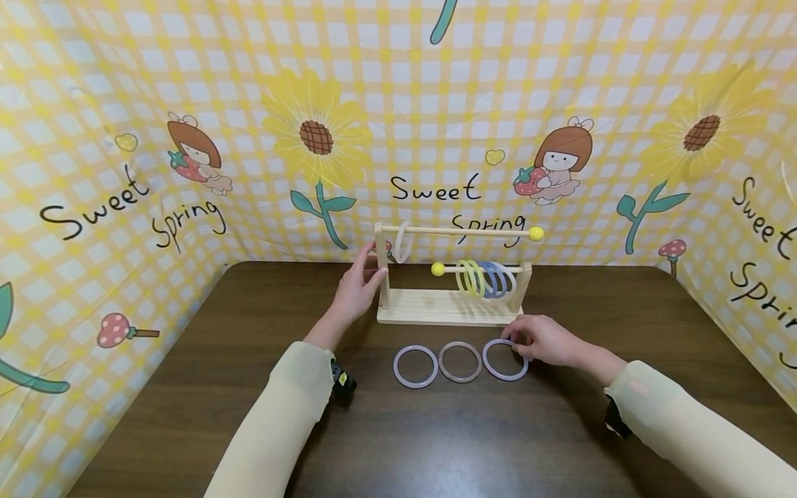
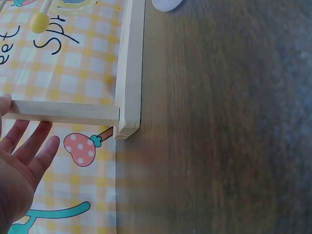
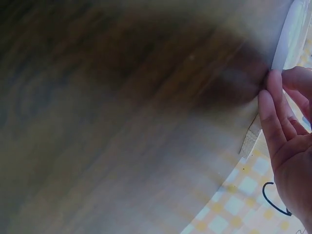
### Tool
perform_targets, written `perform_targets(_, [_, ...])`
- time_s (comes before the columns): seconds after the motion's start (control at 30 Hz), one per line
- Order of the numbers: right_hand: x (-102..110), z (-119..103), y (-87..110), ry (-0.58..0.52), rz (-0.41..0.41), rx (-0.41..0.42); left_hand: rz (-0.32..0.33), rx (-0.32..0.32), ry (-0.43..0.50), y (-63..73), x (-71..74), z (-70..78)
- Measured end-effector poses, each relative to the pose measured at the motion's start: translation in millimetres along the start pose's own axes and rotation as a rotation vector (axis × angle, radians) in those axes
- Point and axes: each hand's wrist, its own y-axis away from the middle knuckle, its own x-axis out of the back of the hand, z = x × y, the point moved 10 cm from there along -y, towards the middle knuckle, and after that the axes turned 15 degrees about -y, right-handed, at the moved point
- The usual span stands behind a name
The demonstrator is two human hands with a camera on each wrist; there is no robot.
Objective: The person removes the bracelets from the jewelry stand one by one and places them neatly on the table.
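A wooden ring stand (image 1: pixel 448 317) rises from the table, with two rods that end in yellow balls. My left hand (image 1: pixel 358 287) holds its left post (image 2: pixel 68 113), thumb on one side and fingers on the other. Near the post, a white ring (image 1: pixel 403 242) hangs on the upper rod. Several yellow rings (image 1: pixel 468 278), blue rings (image 1: pixel 492 279) and a white one hang on the lower rod. In front lie a purple ring (image 1: pixel 415 386) and a greyish-pink ring (image 1: pixel 461 380). My right hand (image 1: pixel 551 340) pinches the edge of the rightmost purple ring (image 1: pixel 506 377).
The dark brown table (image 1: pixel 436 443) extends toward me and to both sides. A yellow checked cloth (image 1: pixel 405 124) printed with sunflowers and figures hangs around the back and sides, close behind the stand.
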Motion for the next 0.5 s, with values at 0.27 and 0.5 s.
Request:
perform_targets(0.27, [8, -14, -1.0, -0.001, 0.069, 0.02, -0.004, 0.005, 0.0, 1.4, -1.2, -2.4])
perform_targets(0.5, [33, -52, -8.8, -0.016, 0.253, 0.17, -0.005, -0.003, -0.015, 0.3, 0.0, -0.8])
